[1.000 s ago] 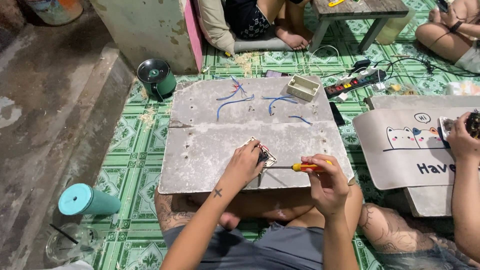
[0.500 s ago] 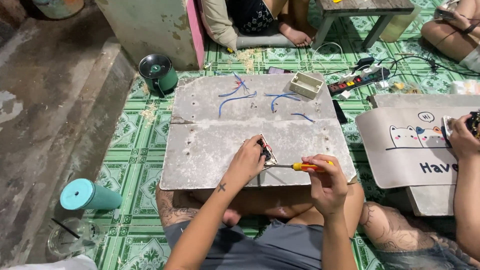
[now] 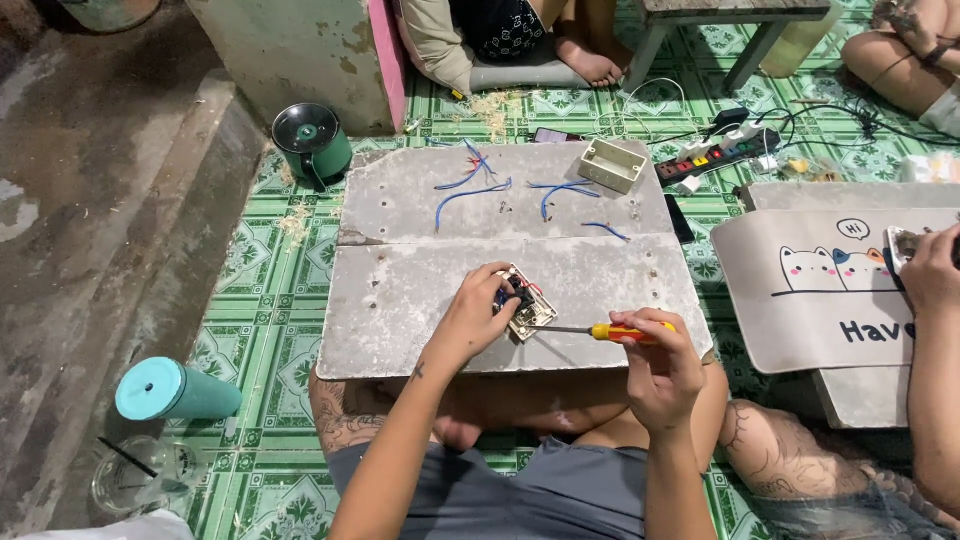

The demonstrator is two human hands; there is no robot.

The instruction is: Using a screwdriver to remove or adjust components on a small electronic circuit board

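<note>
Our left hand (image 3: 478, 318) is clamped down on the switch plate (image 3: 527, 304), fingers curled over its near-left edge, pinning it flat on the grey board (image 3: 420, 290). Small red and dark wires sprout from the plate right under our fingertips. Our right hand (image 3: 655, 368) is wrapped tight round the screwdriver (image 3: 590, 330), fist closed on the yellow and red handle, and the thin shaft runs out leftwards from that grip to meet the plate's lower right corner. Whether the tip sits in a screw we cannot tell; it's too small to see.

Beyond the plate, away from both grips, loose blue wires (image 3: 472, 188) lie scattered across the far half of the board, with a cream wall box (image 3: 611, 165) further to the right of them. Off past the board's far-left corner stands a green kettle (image 3: 312, 143). Down to the left of our left elbow lies a teal tumbler (image 3: 176, 390) on its side on the green patterned mat (image 3: 262, 330). Out to the right of our screwdriver hand, another person's hand (image 3: 932, 272) works over a beige cat-print mat (image 3: 820, 290), and a power strip (image 3: 716, 157) lies beyond that.
</note>
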